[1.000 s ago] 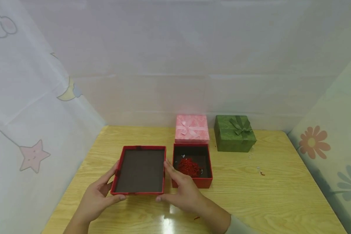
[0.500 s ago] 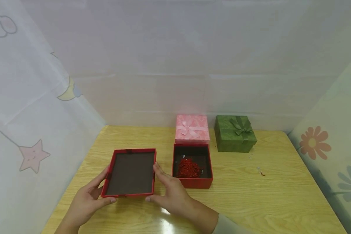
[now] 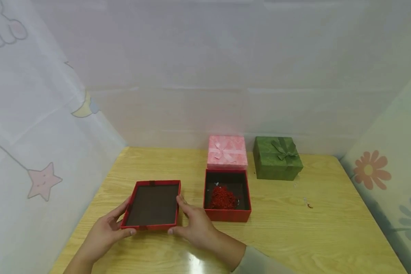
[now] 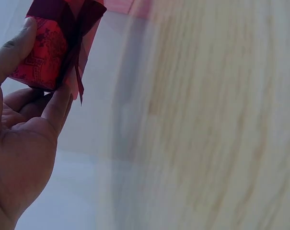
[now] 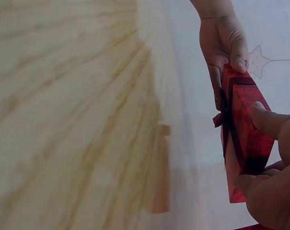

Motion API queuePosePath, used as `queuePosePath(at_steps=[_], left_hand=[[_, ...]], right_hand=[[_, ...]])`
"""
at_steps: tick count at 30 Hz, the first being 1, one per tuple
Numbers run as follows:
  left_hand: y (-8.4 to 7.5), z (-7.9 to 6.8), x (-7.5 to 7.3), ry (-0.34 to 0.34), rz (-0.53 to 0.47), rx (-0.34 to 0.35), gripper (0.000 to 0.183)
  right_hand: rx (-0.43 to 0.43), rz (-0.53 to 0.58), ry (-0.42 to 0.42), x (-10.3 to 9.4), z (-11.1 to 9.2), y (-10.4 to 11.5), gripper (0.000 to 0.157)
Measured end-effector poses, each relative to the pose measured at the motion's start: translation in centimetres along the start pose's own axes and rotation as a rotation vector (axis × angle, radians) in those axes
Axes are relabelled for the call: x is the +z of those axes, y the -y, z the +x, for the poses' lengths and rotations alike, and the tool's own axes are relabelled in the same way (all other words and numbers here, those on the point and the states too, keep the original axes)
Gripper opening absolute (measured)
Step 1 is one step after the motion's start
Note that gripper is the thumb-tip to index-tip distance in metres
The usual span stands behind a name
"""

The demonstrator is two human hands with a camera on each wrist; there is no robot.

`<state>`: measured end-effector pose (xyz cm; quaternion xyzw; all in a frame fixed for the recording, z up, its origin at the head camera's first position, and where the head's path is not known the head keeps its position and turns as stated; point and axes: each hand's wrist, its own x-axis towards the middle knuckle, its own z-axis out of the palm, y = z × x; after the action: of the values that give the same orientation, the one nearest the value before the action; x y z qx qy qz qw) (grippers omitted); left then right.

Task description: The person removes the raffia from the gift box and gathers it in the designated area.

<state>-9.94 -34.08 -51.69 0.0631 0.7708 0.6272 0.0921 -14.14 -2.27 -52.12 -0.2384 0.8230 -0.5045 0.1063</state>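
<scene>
Both hands hold a red box lid (image 3: pixel 154 205), its dark inner side facing up, on the left part of the table. My left hand (image 3: pixel 102 235) grips its left side, the thumb along the near edge. On the opposite side, my right hand (image 3: pixel 199 227) holds it between thumb and fingers. A dark ribbon with a bow (image 4: pixel 82 33) shows on the lid's underside in the left wrist view. Right of the lid stands the uncovered red box (image 3: pixel 228 215), dark inside, with a heap of red shredded paper (image 3: pixel 223 198) and small silvery scraps.
Behind the red box sits a closed pink gift box (image 3: pixel 227 152) with a bow. A closed green gift box (image 3: pixel 277 158) stands to its right. Small red and white scraps (image 3: pixel 308 204) lie on the wooden table (image 3: pixel 311 236). Pale cloth walls (image 3: pixel 178 76) enclose the table's back and sides.
Both hands have carried the lid to the left and nearer the table's front, away from the red box. The boxes stay put; the head view has shifted slightly.
</scene>
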Motion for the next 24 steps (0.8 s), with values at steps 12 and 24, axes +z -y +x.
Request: queuePosePath(at_steps=[12, 24], left_hand=[[1.9, 1.0, -1.2, -0.012, 0.109, -0.069, 0.098], [2.1, 2.1, -2.7, -0.006, 0.210, -0.175, 0.108]], right_hand=[[0.082, -0.054, 0.048, 1.4, 1.5, -0.6, 0.099], [0.116, -0.098, 0.053, 2.3, 3.6, -0.8, 0.100]])
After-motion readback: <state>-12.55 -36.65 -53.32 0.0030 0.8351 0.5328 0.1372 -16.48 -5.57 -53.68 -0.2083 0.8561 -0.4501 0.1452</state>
